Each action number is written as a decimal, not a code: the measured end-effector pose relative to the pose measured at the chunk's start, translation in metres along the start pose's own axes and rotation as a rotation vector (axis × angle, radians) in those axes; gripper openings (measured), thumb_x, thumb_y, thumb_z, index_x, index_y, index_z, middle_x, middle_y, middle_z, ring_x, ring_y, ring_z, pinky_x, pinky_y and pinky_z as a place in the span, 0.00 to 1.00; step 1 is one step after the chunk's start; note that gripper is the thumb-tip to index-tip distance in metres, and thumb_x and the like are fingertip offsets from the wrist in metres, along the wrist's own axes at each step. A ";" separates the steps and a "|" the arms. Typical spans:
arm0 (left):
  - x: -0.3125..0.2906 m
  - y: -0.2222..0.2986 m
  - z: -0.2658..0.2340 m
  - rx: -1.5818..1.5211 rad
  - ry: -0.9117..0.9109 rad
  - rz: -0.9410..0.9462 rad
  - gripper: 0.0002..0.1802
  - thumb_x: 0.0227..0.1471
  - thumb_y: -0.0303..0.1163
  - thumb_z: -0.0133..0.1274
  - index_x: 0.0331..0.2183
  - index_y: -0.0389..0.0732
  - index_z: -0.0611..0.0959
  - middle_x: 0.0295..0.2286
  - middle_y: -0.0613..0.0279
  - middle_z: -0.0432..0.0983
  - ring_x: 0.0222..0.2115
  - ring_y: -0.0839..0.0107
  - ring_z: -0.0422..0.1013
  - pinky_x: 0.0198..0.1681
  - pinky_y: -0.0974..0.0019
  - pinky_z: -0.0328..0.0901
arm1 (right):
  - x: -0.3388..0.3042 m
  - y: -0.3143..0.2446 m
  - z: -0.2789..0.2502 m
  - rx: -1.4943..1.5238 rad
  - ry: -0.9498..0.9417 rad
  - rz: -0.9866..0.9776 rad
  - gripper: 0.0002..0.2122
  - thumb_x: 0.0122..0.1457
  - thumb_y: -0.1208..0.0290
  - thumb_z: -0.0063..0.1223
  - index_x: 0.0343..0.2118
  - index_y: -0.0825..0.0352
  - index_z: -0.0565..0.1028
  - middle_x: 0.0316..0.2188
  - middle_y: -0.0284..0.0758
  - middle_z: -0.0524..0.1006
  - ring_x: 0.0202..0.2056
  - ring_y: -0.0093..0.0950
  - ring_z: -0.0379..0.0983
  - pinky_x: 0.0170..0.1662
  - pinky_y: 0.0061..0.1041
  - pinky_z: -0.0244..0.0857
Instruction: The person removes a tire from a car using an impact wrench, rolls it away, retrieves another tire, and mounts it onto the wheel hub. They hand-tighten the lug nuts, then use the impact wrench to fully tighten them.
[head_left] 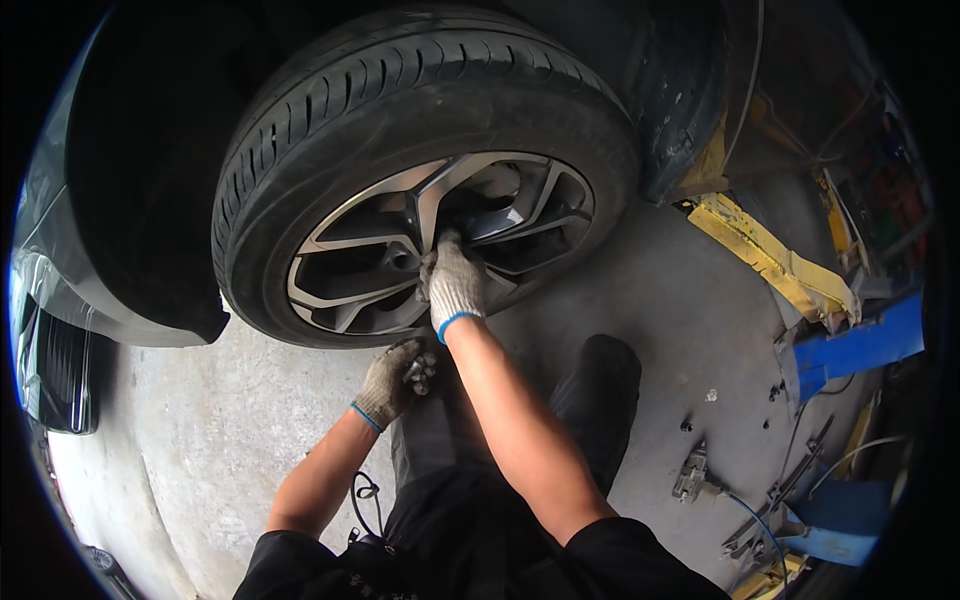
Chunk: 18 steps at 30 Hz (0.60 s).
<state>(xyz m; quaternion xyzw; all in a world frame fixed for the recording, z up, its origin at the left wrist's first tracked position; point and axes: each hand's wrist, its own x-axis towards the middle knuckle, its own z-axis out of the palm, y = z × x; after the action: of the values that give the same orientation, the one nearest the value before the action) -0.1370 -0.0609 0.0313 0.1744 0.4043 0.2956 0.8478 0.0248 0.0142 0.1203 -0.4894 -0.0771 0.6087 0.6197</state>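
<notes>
A car wheel with a black tyre and a silver-and-black spoked rim fills the upper middle, inside the wheel arch. My right hand, in a whitish knit glove with a blue cuff edge, reaches to the centre of the rim. Its fingers are curled at the hub between the spokes; whatever they hold is hidden. Below the tyre, my left hand, in a dirtier glove, is closed around several small shiny metal pieces that look like lug nuts. It is held apart from the wheel, near my leg.
An air impact wrench with a blue hose lies on the concrete floor at right, near small dark pieces. Beyond it are a yellow lift arm and blue metal parts. The dark car body panel curves along the left.
</notes>
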 end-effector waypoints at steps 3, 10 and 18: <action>-0.004 0.000 0.013 0.014 0.059 0.020 0.09 0.60 0.39 0.50 0.39 0.45 0.75 0.28 0.64 0.74 0.28 0.72 0.71 0.23 0.72 0.62 | 0.023 0.023 -0.023 -0.299 -0.015 -0.435 0.18 0.64 0.55 0.46 0.26 0.66 0.73 0.18 0.35 0.73 0.19 0.32 0.70 0.26 0.28 0.65; 0.000 -0.003 -0.004 -0.076 -0.006 -0.006 0.12 0.60 0.39 0.50 0.43 0.46 0.74 0.30 0.65 0.75 0.29 0.72 0.71 0.23 0.72 0.63 | -0.009 0.000 -0.028 -1.130 0.333 -0.972 0.10 0.57 0.63 0.54 0.35 0.64 0.75 0.31 0.42 0.78 0.32 0.43 0.76 0.35 0.40 0.70; 0.001 -0.005 -0.004 -0.124 -0.039 -0.013 0.11 0.59 0.37 0.50 0.43 0.45 0.76 0.30 0.63 0.76 0.29 0.71 0.71 0.24 0.73 0.63 | 0.001 0.002 -0.029 -1.226 0.366 -1.111 0.13 0.58 0.61 0.53 0.40 0.63 0.75 0.32 0.40 0.79 0.31 0.40 0.77 0.33 0.36 0.71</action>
<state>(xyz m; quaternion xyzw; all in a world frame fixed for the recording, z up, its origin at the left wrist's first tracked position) -0.1374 -0.0636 0.0253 0.1247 0.3697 0.3111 0.8666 0.0434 0.0002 0.1034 -0.7207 -0.5212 -0.0225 0.4565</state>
